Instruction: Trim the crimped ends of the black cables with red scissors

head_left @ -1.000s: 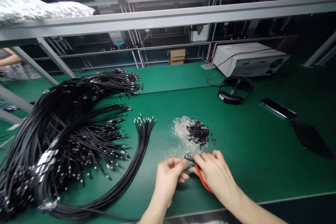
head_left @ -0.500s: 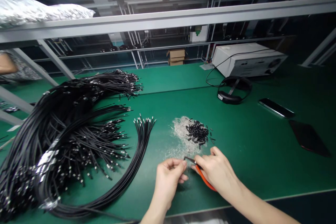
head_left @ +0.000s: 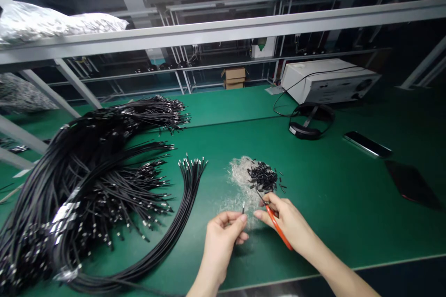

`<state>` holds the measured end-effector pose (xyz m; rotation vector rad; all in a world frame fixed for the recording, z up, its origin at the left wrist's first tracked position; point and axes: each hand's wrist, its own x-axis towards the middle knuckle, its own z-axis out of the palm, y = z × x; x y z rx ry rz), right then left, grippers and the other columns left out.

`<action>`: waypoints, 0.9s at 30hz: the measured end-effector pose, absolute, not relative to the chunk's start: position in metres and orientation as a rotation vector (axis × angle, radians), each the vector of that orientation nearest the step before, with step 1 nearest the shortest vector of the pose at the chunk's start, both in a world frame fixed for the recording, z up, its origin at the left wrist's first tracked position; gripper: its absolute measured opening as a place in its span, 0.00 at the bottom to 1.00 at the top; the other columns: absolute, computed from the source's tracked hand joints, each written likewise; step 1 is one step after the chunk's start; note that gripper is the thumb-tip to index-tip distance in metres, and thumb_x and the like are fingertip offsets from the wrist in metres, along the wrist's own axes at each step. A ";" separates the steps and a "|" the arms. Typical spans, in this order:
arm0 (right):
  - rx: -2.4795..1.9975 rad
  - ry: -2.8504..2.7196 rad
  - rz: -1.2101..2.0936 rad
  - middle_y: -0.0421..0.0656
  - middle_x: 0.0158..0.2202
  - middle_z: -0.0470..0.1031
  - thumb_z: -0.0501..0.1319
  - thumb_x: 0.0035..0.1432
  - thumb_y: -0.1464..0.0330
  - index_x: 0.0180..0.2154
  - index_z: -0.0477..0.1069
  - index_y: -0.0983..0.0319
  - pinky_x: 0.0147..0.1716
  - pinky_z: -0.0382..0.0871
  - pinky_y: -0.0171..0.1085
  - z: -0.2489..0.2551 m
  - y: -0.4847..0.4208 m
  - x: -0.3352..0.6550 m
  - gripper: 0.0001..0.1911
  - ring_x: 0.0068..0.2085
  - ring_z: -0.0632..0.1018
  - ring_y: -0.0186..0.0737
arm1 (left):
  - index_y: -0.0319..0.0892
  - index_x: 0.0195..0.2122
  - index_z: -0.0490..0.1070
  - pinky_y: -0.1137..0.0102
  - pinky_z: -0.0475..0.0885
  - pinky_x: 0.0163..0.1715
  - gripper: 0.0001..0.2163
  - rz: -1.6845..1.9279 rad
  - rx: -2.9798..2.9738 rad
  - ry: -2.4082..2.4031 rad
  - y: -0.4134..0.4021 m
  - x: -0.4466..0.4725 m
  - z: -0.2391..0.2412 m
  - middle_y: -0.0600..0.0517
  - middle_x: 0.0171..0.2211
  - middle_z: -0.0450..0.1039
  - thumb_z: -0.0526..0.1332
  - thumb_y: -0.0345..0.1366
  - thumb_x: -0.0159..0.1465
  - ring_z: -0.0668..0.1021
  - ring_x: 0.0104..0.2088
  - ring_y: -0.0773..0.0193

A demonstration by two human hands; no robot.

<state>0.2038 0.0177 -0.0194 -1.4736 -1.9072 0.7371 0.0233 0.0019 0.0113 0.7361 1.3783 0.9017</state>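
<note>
My left hand (head_left: 225, 234) is closed, with thumb and forefinger pinching a thin black cable (head_left: 243, 211). Its short end stands up from the fingertips and shows a bright silver tip; the rest is hidden by the hand. My right hand (head_left: 284, 218) is wrapped round orange-handled pliers (head_left: 277, 226), their dark slim jaws pointing up and left, apart from the cable. Just beyond the jaws lies a pile of short black tube pieces (head_left: 264, 175), beside a tangle of fine clear strands (head_left: 240, 169).
A curved bundle of black cables (head_left: 184, 199) and a large heap of them (head_left: 87, 158) cover the left of the green table (head_left: 223, 139). To the right are a black headset (head_left: 308, 123), a phone (head_left: 367, 144) and a white machine (head_left: 327, 81). A metal rail (head_left: 223, 28) crosses above.
The pliers have moved from the cable end up and right toward the black pieces. The cable end, dark before, now shows its silver tip. An arm at the far left has gone from view.
</note>
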 end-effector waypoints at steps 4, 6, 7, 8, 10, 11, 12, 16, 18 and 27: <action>-1.322 -1.791 1.089 0.39 0.26 0.69 0.56 0.60 0.55 0.40 0.71 0.62 0.25 0.64 0.32 -0.019 0.018 0.207 0.18 0.24 0.69 0.34 | 0.35 0.32 0.70 0.82 0.65 0.19 0.20 0.934 0.727 1.372 0.003 0.024 0.010 0.56 0.21 0.69 0.71 0.44 0.44 0.72 0.18 0.76; -1.315 -1.760 1.064 0.42 0.31 0.70 0.58 0.58 0.55 0.41 0.73 0.62 0.30 0.67 0.34 -0.020 0.015 0.206 0.18 0.30 0.72 0.36 | 0.35 0.32 0.70 0.82 0.63 0.19 0.19 0.942 0.758 1.378 0.003 0.024 0.010 0.56 0.21 0.69 0.70 0.44 0.45 0.70 0.17 0.77; -1.326 -1.748 0.988 0.45 0.34 0.69 0.59 0.58 0.55 0.39 0.75 0.62 0.35 0.68 0.36 -0.019 0.013 0.205 0.17 0.34 0.72 0.39 | 0.35 0.32 0.71 0.82 0.63 0.19 0.19 0.944 0.777 1.381 0.003 0.024 0.010 0.56 0.21 0.69 0.70 0.44 0.45 0.69 0.17 0.78; -1.337 -1.729 0.887 0.47 0.38 0.68 0.59 0.57 0.56 0.36 0.76 0.62 0.39 0.68 0.39 -0.018 0.010 0.203 0.16 0.38 0.72 0.42 | 0.35 0.32 0.71 0.82 0.62 0.19 0.19 0.944 0.797 1.382 0.003 0.024 0.010 0.57 0.21 0.69 0.70 0.44 0.46 0.69 0.17 0.79; -1.336 -1.662 0.721 0.52 0.45 0.66 0.59 0.58 0.58 0.32 0.75 0.62 0.45 0.67 0.43 -0.012 0.005 0.200 0.15 0.46 0.70 0.47 | 0.34 0.31 0.72 0.83 0.61 0.19 0.18 0.938 0.839 1.379 0.002 0.024 0.011 0.56 0.21 0.67 0.68 0.45 0.48 0.67 0.17 0.80; -1.323 -1.622 0.698 0.53 0.46 0.65 0.58 0.59 0.59 0.32 0.75 0.62 0.46 0.66 0.43 -0.008 0.002 0.198 0.14 0.48 0.69 0.48 | 0.34 0.31 0.72 0.83 0.60 0.19 0.17 0.935 0.862 1.374 0.002 0.024 0.012 0.56 0.21 0.67 0.67 0.46 0.50 0.67 0.17 0.80; -1.312 -1.581 0.728 0.52 0.46 0.66 0.57 0.60 0.60 0.35 0.74 0.62 0.46 0.66 0.42 -0.005 0.000 0.196 0.13 0.48 0.70 0.47 | 0.34 0.30 0.73 0.83 0.60 0.19 0.17 0.935 0.887 1.366 0.001 0.024 0.013 0.55 0.21 0.68 0.66 0.46 0.51 0.66 0.18 0.80; -1.317 -1.424 1.061 0.45 0.35 0.71 0.55 0.62 0.58 0.43 0.70 0.61 0.33 0.68 0.35 0.003 -0.004 0.184 0.15 0.36 0.74 0.40 | 0.34 0.31 0.75 0.83 0.61 0.21 0.16 0.938 0.945 1.334 -0.003 0.024 0.019 0.54 0.22 0.68 0.64 0.46 0.54 0.66 0.19 0.79; -1.306 -1.376 1.135 0.44 0.34 0.72 0.55 0.61 0.57 0.43 0.70 0.61 0.30 0.68 0.33 0.002 -0.004 0.176 0.16 0.33 0.74 0.39 | 0.34 0.31 0.76 0.83 0.62 0.22 0.16 0.942 0.939 1.321 -0.005 0.025 0.021 0.54 0.22 0.68 0.66 0.45 0.52 0.67 0.21 0.79; -1.194 -1.423 1.069 0.44 0.37 0.73 0.56 0.61 0.60 0.36 0.70 0.61 0.45 0.66 0.37 0.009 -0.003 0.162 0.11 0.41 0.74 0.41 | 0.34 0.29 0.75 0.81 0.64 0.22 0.16 0.955 0.917 1.303 -0.009 0.025 0.024 0.54 0.23 0.68 0.68 0.44 0.49 0.67 0.21 0.78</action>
